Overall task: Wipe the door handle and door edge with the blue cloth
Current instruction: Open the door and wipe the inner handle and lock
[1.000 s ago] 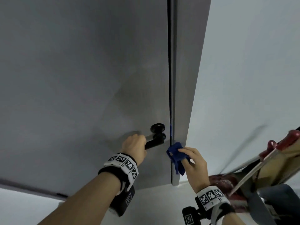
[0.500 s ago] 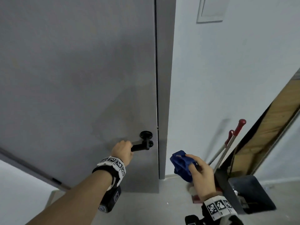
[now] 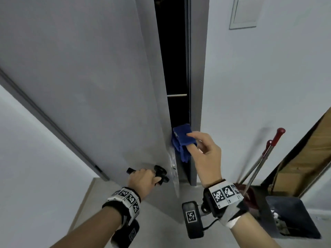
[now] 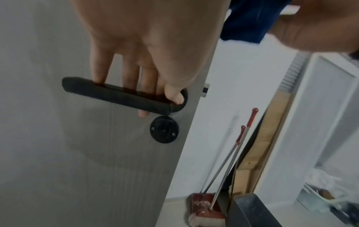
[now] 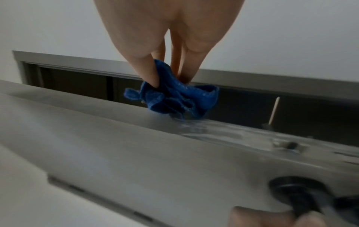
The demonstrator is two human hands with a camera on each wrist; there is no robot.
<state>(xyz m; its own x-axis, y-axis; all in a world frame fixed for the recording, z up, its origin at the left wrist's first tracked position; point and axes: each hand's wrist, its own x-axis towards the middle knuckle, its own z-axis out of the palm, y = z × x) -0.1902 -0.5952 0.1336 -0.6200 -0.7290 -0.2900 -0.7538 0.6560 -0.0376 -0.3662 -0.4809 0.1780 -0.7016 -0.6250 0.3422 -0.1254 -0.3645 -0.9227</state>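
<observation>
The grey door (image 3: 89,86) stands ajar, with a dark gap beside its frame. My left hand (image 3: 144,179) grips the black lever handle (image 3: 160,173); in the left wrist view the fingers (image 4: 136,79) curl over the handle (image 4: 116,95), above a round black lock plate (image 4: 164,129). My right hand (image 3: 204,154) pinches the bunched blue cloth (image 3: 182,140) and presses it on the door edge (image 3: 172,158), a little above the latch plate. The right wrist view shows the cloth (image 5: 174,99) touching the door edge (image 5: 213,130), which carries a glossy film.
The grey door frame (image 3: 197,86) stands just right of the gap. A red-handled broom and dustpan (image 3: 259,161) lean on the white wall at the right, next to a dark bin (image 3: 290,215) and wooden boards (image 3: 304,158). A wall panel (image 3: 245,13) sits high up.
The door was shut and is now pulled open by my left hand on the handle. My right hand has carried the cloth up and left onto the door edge.
</observation>
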